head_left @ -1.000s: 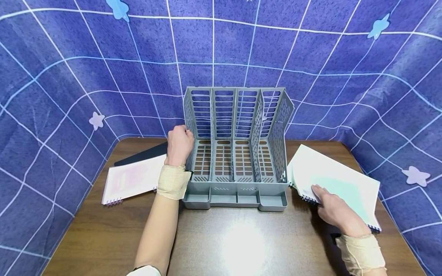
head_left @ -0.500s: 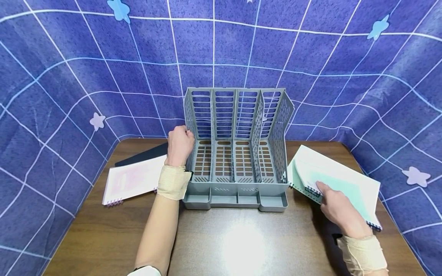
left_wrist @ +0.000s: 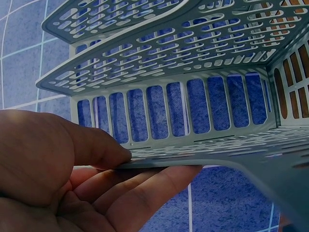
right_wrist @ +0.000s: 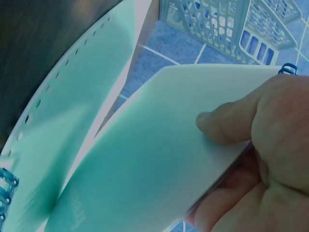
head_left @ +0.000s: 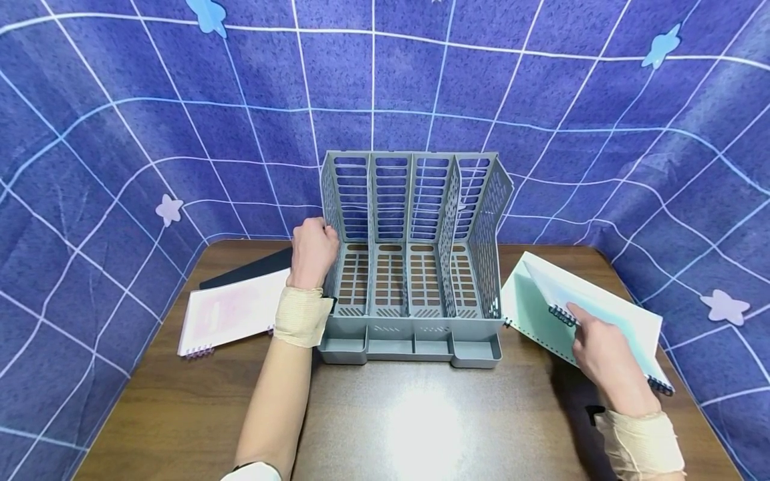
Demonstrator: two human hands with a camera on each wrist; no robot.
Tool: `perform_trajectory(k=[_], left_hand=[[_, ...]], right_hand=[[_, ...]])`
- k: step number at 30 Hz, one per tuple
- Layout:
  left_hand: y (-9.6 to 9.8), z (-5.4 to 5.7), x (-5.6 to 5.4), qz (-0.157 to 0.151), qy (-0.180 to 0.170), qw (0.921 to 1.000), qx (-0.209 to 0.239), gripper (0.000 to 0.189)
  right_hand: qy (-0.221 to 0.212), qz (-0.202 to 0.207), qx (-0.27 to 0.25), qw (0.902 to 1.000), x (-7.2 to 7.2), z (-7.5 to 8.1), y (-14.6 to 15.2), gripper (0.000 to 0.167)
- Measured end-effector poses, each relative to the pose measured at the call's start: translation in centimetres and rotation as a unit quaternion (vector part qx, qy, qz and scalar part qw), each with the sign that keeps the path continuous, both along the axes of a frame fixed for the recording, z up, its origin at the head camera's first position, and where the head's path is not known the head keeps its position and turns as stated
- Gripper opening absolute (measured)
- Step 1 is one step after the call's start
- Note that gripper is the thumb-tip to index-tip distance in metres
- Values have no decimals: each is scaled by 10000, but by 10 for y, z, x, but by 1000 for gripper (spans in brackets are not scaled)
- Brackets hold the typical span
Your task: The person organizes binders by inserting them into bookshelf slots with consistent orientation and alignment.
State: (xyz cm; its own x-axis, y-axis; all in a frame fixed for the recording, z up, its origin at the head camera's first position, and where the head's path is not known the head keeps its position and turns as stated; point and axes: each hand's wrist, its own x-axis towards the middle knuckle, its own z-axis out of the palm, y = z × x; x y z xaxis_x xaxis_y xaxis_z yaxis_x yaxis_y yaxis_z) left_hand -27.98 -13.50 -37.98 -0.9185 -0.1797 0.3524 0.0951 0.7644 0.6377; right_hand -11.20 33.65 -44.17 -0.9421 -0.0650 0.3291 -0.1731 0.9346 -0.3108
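Note:
A grey file rack [head_left: 415,326] with upright dividers stands mid-table. My left hand [head_left: 314,252] pinches its left side wall, and in the left wrist view the thumb lies on one face of that wall [left_wrist: 231,169] with fingers on the other. At the right, my right hand [head_left: 610,357] holds a pale spiral notebook [right_wrist: 145,140] by its bound edge, thumb on the cover and fingers behind. That notebook is tilted up over a green notebook [head_left: 535,310] lying on the table. The held notebook's far side is hard to separate from the white sheet behind it.
Left of the rack lie a white-and-pink spiral notebook [head_left: 234,310] and a black flat item [head_left: 246,268], both partly hidden by my left arm. Small trays [head_left: 475,353] line the rack's front. A blue patterned cloth [head_left: 385,80] hangs behind the wooden table [head_left: 361,421].
My right hand has raised the upper notebook's bound edge and shifted slightly right, uncovering more of the green notebook below. The left hand stays on the rack.

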Motion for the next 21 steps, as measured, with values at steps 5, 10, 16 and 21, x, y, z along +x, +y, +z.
perform_trajectory(k=[5, 10, 16, 21], left_hand=[[0, 0, 0, 6, -2, 10000, 28, 27], [-1, 0, 0, 6, 9, 10000, -2, 28], [-2, 1, 1, 16, 15, 10000, 27, 28], [-2, 2, 2, 3, -19, 10000, 32, 27]], right_hand=[[407, -195, -192, 9988, 2, 4, 2, 49], [685, -438, -309, 9962, 2, 9, 4, 51], [1032, -505, -375, 9927, -1, 19, 3, 49], [1337, -580, -497, 9881, -6, 28, 0, 48]])
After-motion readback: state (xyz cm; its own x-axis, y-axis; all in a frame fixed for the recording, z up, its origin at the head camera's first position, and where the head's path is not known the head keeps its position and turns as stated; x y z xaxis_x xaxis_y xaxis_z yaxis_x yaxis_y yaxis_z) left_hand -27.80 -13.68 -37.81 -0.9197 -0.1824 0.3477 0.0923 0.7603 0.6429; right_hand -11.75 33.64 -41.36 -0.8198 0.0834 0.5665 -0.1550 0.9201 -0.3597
